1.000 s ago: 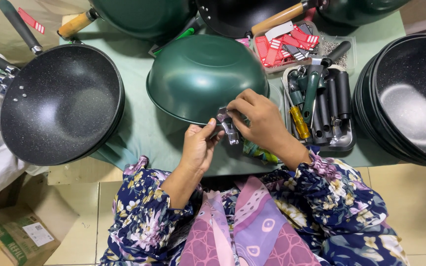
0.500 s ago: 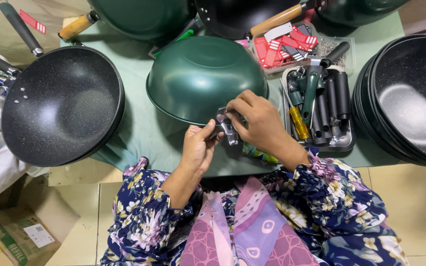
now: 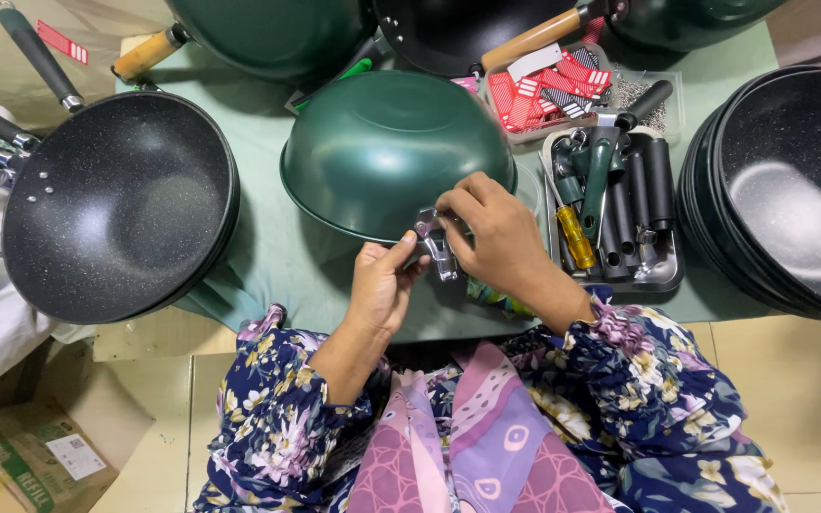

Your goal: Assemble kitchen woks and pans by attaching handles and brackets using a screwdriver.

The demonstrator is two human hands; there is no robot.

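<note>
A green wok [image 3: 393,147] lies upside down on the green table cover, straight ahead of me. At its near rim sits a small metal handle bracket [image 3: 436,243]. My left hand [image 3: 384,281] pinches the bracket from below. My right hand [image 3: 491,236] grips it from above and the right, fingers resting against the wok's rim. Both forearms are in floral sleeves.
A stack of black speckled pans [image 3: 121,204] sits at left, another stack [image 3: 791,190] at right. A tray [image 3: 662,275] holds black handles and screwdrivers. A clear box of red tags [image 3: 553,90] and more woks lie behind. Cardboard box [image 3: 21,456] on the floor.
</note>
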